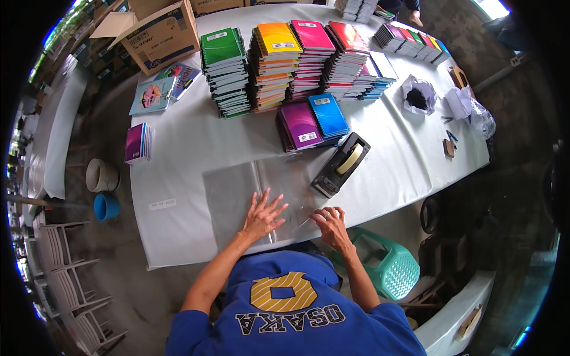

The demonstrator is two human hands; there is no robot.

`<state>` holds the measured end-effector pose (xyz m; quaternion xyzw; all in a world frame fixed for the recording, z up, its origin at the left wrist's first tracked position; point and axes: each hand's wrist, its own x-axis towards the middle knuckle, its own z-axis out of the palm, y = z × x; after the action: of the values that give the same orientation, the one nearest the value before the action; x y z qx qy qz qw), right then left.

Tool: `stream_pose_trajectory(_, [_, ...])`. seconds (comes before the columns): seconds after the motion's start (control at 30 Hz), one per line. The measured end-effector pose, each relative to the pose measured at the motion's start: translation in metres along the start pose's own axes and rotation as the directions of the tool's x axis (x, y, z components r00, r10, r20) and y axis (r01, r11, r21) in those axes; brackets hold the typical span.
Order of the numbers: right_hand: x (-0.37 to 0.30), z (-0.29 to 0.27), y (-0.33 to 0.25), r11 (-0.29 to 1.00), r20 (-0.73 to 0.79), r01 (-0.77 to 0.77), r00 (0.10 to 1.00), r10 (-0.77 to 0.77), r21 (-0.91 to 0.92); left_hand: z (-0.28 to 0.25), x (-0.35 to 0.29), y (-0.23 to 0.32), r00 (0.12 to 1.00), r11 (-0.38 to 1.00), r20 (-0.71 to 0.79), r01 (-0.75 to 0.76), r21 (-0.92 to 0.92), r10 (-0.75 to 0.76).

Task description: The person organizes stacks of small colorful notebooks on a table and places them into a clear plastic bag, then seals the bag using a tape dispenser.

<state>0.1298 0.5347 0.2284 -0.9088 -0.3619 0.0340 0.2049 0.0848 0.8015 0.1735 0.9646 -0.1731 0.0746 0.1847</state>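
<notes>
A clear plastic sheet (228, 190) lies on the white-covered table, with a lengthwise fold or seam showing near its middle. My left hand (261, 218) rests flat on it, fingers spread. At the sheet's right edge, my right hand (332, 225) is closed in a pinch, with a small shiny sliver by its fingertips. What it pinches is too small to make out. Just beyond that hand stands a black tape dispenser (341, 165) with a roll of yellowish tape. Purple (300, 124) and blue spiral notebooks (328, 115) sit in short piles behind the sheet.
Tall stacks of green (223, 71), yellow and red notebooks line the back. An opened cardboard box (160, 41) stands at the far left, near a small purple notebook pile (139, 143). Rightward lie a crumpled plastic bag (418, 95) and a wooden block (449, 148). A green stool (398, 273) stands below.
</notes>
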Motion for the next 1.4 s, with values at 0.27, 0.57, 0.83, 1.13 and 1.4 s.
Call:
stream_pose_trajectory(0.27, [-0.013, 0.003, 0.009, 0.998, -0.073, 0.009, 0.997, -0.004, 0.068, -0.011, 0.022, 0.027, 0.985, 0.993, 0.173, -0.019, 0.12, -0.002])
stream_pose_trajectory(0.57, [0.027, 0.021, 0.025, 0.862, -0.451, -0.28, 0.759, 0.469, 0.423, 0.007, 0.038, 0.04, 0.942, 0.977, 0.274, -0.212, 0.036, 0.194])
stream_pose_trajectory(0.83, [0.081, 0.022, 0.009, 0.777, -0.579, -0.352, 0.522, 0.626, 0.523, 0.006, 0.041, 0.051, 0.942, 0.974, 0.283, -0.209, 0.086, 0.177])
stream_pose_trajectory(1.13, [0.078, 0.005, 0.013, 0.725, -0.518, -0.405, 0.512, 0.685, 0.558, 0.002, 0.041, 0.055, 0.925, 0.968, 0.349, -0.209, 0.139, 0.15])
stream_pose_trajectory(1.4, [0.072, 0.009, 0.004, 0.677, -0.449, -0.408, 0.524, 0.723, 0.613, 0.006, 0.041, 0.054, 0.937, 0.971, 0.314, -0.201, 0.131, 0.152])
